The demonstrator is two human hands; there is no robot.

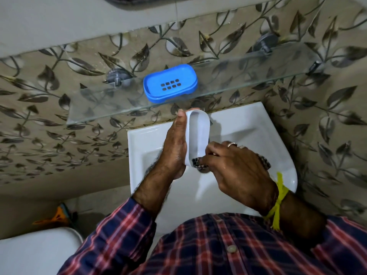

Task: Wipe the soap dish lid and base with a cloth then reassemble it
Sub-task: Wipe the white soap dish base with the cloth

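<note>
The blue soap dish base (pixel 170 83), with a block of drain slots in its middle, sits on the glass shelf (pixel 95 104). Over the basin, my left hand (pixel 174 147) holds the white soap dish lid (pixel 198 133) upright on its long edge, hollow side facing right. My right hand (pixel 234 167) pinches a dark patterned cloth (pixel 198 163) and presses it into the lid's lower inner end. Most of the cloth is hidden under my right fingers.
A white wash basin (pixel 264 139) lies beneath both hands. The glass shelf is fixed to a leaf-patterned tiled wall (pixel 59 139) by round metal brackets (pixel 117 77). A white toilet tank (pixel 35 253) stands at lower left, with an orange object (pixel 57 217) behind it.
</note>
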